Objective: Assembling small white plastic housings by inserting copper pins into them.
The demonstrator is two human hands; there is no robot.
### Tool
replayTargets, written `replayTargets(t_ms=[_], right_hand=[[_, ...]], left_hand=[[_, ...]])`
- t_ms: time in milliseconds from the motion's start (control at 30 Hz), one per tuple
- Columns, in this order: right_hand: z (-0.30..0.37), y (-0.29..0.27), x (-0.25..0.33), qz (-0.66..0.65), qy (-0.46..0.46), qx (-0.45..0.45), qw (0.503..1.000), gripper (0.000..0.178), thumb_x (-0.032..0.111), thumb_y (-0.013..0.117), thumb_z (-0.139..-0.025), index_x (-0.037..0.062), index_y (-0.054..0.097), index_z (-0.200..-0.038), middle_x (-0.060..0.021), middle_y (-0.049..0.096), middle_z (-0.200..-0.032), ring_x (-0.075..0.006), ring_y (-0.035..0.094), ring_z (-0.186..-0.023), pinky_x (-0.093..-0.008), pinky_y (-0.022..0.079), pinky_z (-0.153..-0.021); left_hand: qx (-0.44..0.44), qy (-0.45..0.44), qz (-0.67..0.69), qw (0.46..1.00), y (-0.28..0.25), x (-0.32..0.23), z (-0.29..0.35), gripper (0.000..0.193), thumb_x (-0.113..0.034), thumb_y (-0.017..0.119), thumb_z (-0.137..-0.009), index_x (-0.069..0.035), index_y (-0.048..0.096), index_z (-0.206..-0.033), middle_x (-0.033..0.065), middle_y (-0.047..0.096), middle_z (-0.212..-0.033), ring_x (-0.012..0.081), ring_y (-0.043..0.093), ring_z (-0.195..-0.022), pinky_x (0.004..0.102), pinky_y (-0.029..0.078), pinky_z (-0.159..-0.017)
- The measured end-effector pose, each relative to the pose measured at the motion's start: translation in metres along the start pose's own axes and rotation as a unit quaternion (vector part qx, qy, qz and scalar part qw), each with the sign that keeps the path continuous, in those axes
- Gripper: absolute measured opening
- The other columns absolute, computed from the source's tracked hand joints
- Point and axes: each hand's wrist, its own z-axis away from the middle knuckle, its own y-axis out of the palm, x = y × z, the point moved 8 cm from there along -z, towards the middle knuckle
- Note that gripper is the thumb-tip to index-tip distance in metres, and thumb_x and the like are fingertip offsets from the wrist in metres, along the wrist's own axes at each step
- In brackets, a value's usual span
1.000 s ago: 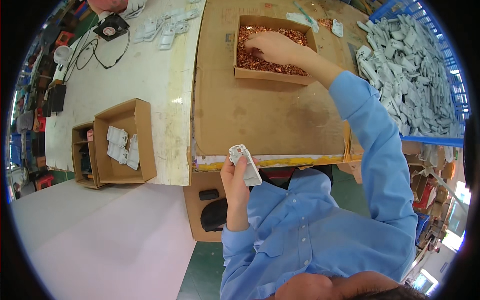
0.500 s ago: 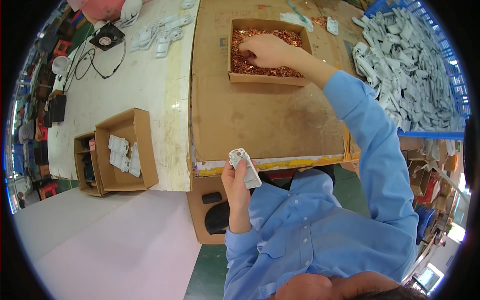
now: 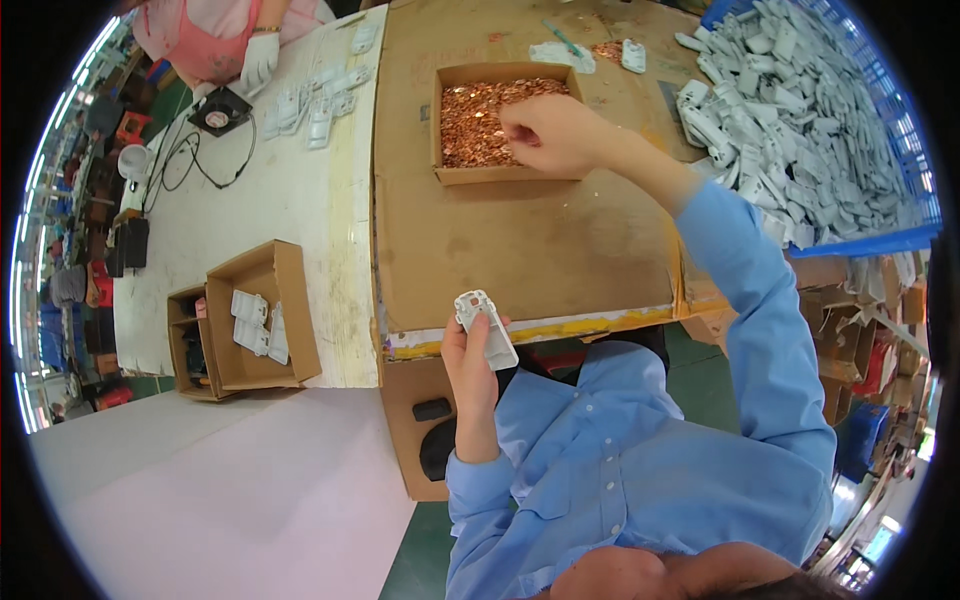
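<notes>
My left hand [image 3: 470, 365] grips a whitish plastic housing [image 3: 487, 330] in front of the table's near edge, thumb lying on its face. A small square opening shows near the housing's upper end. Above the right side of a shallow cardboard box [image 3: 510, 175] is my right hand [image 3: 555, 132], fingers curled together in a pinch. Whatever sits between those fingertips is too small or hidden to make out. Small copper-coloured metal pieces [image 3: 470, 120] fill the box.
A blue crate [image 3: 880, 240] heaped with whitish plastic parts [image 3: 800, 120] stands at right. On the white table lie more housings [image 3: 318, 110], a small fan [image 3: 220, 112] with a cable, and a cardboard box [image 3: 262, 265] holding several parts. A co-worker's gloved hand [image 3: 260, 62] is at far left.
My right hand has drawn back toward the right side of the copper-filled box, out of the pieces. The left hand still holds the housing. The co-worker's gloved hand has shifted near the fan.
</notes>
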Motion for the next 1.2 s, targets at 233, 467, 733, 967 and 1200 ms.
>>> replayTargets(t_ms=[233,467,733,967,1200], right_hand=[[0.151,0.021,-0.002,0.219,0.129,0.156,0.955,0.010,0.014,0.062,-0.075,0.0045,0.062,-0.079,-0.0145,0.066,-0.078,-0.0328,0.065,-0.077,-0.0422,0.051,-0.066],[0.207,0.036,-0.013,0.202,0.191,0.183,0.943,0.015,0.014,0.064,-0.075,0.0023,0.066,-0.084,-0.0174,0.067,-0.084,-0.0339,0.067,-0.083,-0.0429,0.053,-0.069],[0.216,0.027,-0.024,0.057,0.169,0.106,0.978,0.011,0.015,0.059,-0.082,0.0094,0.065,-0.091,-0.0110,0.066,-0.089,-0.0323,0.064,-0.088,-0.0437,0.051,-0.073],[0.204,0.043,-0.001,0.081,-0.004,0.115,0.990,0.010,0.010,0.057,-0.081,0.0081,0.065,-0.086,-0.0099,0.063,-0.086,-0.0314,0.063,-0.087,-0.0416,0.051,-0.075],[0.206,0.053,0.008,0.197,-0.071,0.173,0.962,0.008,0.011,0.058,-0.078,0.0055,0.063,-0.079,-0.0091,0.063,-0.086,-0.0285,0.063,-0.083,-0.0390,0.051,-0.075]], left_hand=[[0.031,0.023,-0.005,0.999,0.037,-0.003,0.017,0.027,-0.013,0.055,-0.092,-0.002,0.054,-0.117,0.0118,0.066,-0.097,0.0170,0.064,-0.087,0.0262,0.051,-0.074],[0.071,-0.018,-0.033,0.997,0.068,0.018,0.039,0.029,-0.013,0.053,-0.093,-0.002,0.052,-0.119,0.0095,0.064,-0.098,0.0176,0.063,-0.090,0.0269,0.049,-0.077],[0.116,-0.032,-0.086,0.989,0.072,0.027,0.046,0.044,-0.007,0.048,-0.086,-0.003,0.042,-0.130,0.0135,0.059,-0.110,0.0237,0.064,-0.091,0.0371,0.057,-0.077],[0.141,-0.056,-0.092,0.984,0.076,0.038,0.043,0.047,-0.004,0.046,-0.084,-0.003,0.039,-0.131,0.0142,0.058,-0.113,0.0248,0.064,-0.093,0.0380,0.057,-0.077],[0.138,-0.063,-0.091,0.984,0.071,0.042,0.038,0.048,-0.003,0.046,-0.084,-0.003,0.040,-0.131,0.0142,0.058,-0.113,0.0250,0.063,-0.095,0.0380,0.056,-0.079]])
